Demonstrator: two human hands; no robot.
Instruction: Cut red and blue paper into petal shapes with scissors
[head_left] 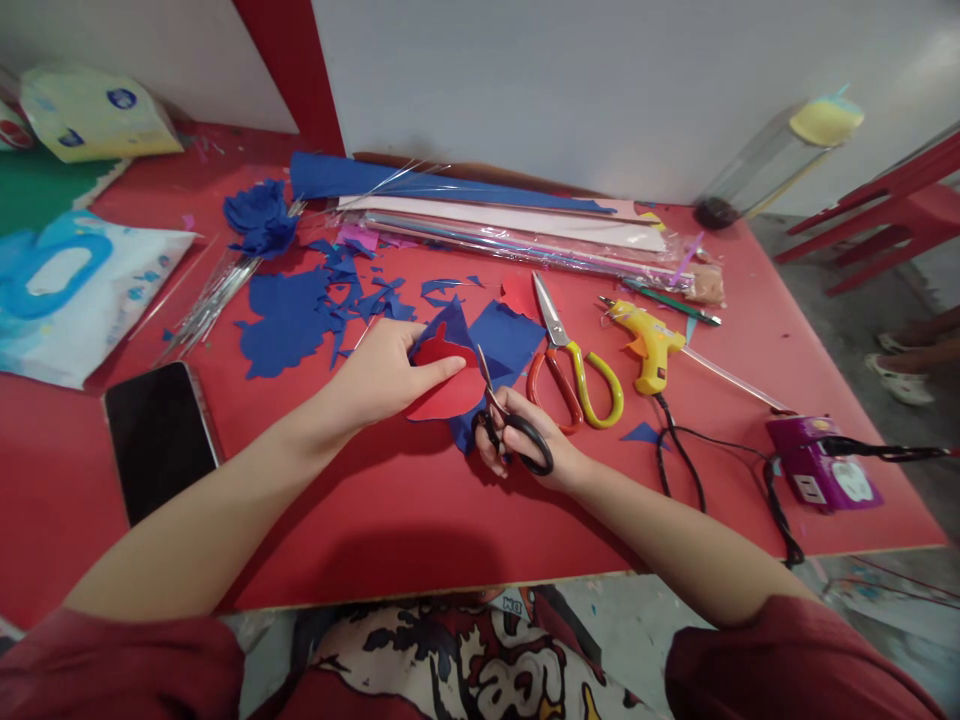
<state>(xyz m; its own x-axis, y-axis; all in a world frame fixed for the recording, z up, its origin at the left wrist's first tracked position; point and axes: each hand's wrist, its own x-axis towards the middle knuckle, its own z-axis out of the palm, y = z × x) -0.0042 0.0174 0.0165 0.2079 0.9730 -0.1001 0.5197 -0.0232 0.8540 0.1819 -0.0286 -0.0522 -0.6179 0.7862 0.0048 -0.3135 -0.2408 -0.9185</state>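
Observation:
My left hand [386, 372] pinches a red paper piece [448, 392] stacked on a blue paper sheet [504, 340], holding both just above the red table [390, 510]. My right hand [525, 440] is closed round the black handles of small scissors [504, 418], whose blades point up into the edge of the red and blue paper. Both hands work near the middle of the table, a little in front of the scattered scraps.
Larger scissors [574, 365] with red and yellow handles and a yellow glue gun [649, 345] lie to the right, its black cord running to a purple power strip [821, 470]. Blue paper scraps [300, 310], a blue paper flower [261, 218], wrapped paper rolls [517, 225] and a phone [159, 438] surround them.

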